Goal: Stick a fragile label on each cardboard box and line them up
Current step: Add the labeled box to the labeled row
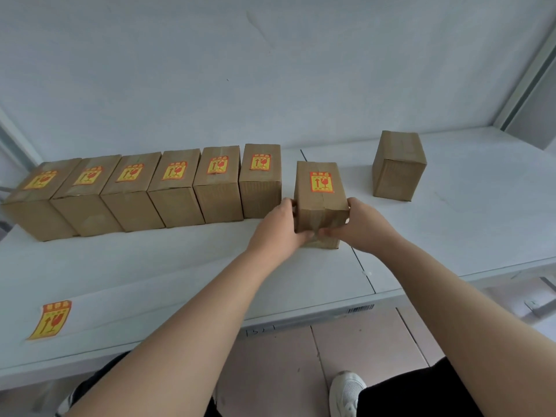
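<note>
Several cardboard boxes (177, 188) stand side by side in a row on the white table (150, 275), each with a red and yellow fragile label on top. Just right of the row's end stands another labelled box (319, 188), a little nearer to me than the row. My left hand (278, 227) grips its left side and my right hand (361, 225) grips its right side, thumbs on the front face. An unlabelled box (398, 167) stands apart at the far right. A loose fragile label (50, 319) lies near the table's front left edge.
A white wall rises close behind the boxes. A seam in the tabletop (362, 263) runs front to back right of the held box. Below the table's front edge I see tiled floor and a white shoe (346, 392).
</note>
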